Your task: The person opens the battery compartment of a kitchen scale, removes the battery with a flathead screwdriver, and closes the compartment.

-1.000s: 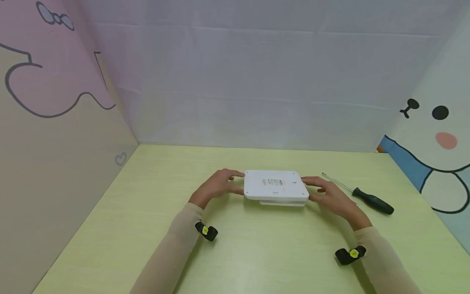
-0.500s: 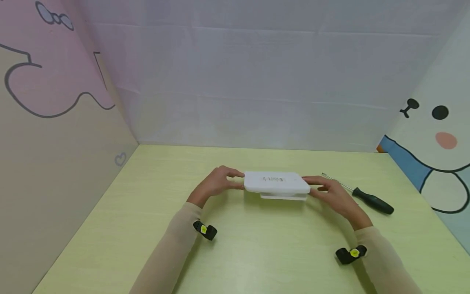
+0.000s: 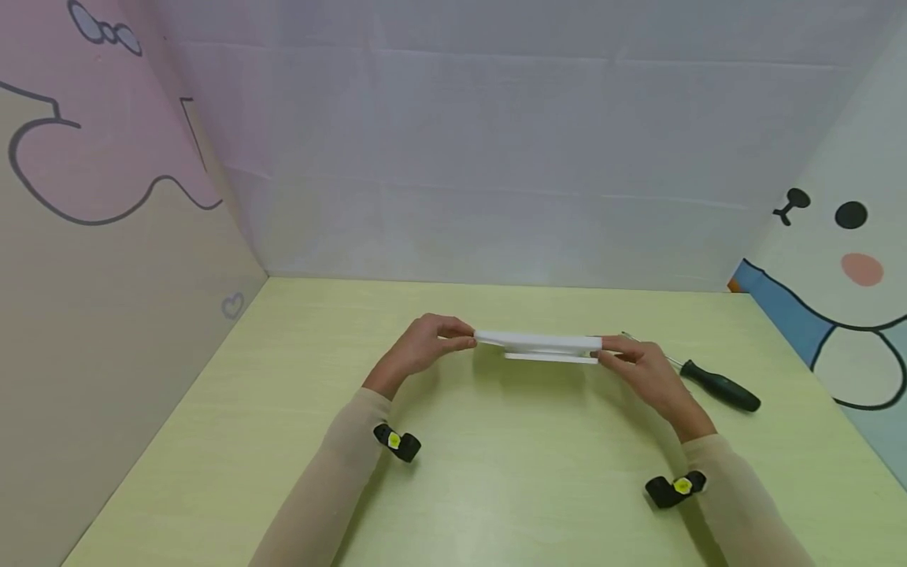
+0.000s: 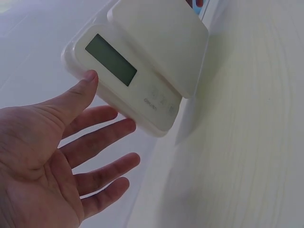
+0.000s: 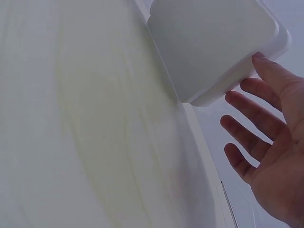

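Note:
Between my two hands a white digital kitchen scale is held just over the table, seen nearly edge-on in the head view. Its weighing platform faces downward, and its dark display shows in the left wrist view. My left hand pinches the display end between thumb and fingers, with the other fingers spread. At the opposite end my right hand pinches the body and platform edge, thumb on the platform side. The right wrist view shows the platform's plain white surface.
A screwdriver with a black handle lies on the pale yellow table, just right of my right hand, which partly hides its shaft. A grey back wall and printed side panels enclose the table.
The scale has tilted, its near edge rising, so its printed underside has gone from fully visible to edge-on. Both hands have turned with it, keeping hold; the screwdriver has stayed put.

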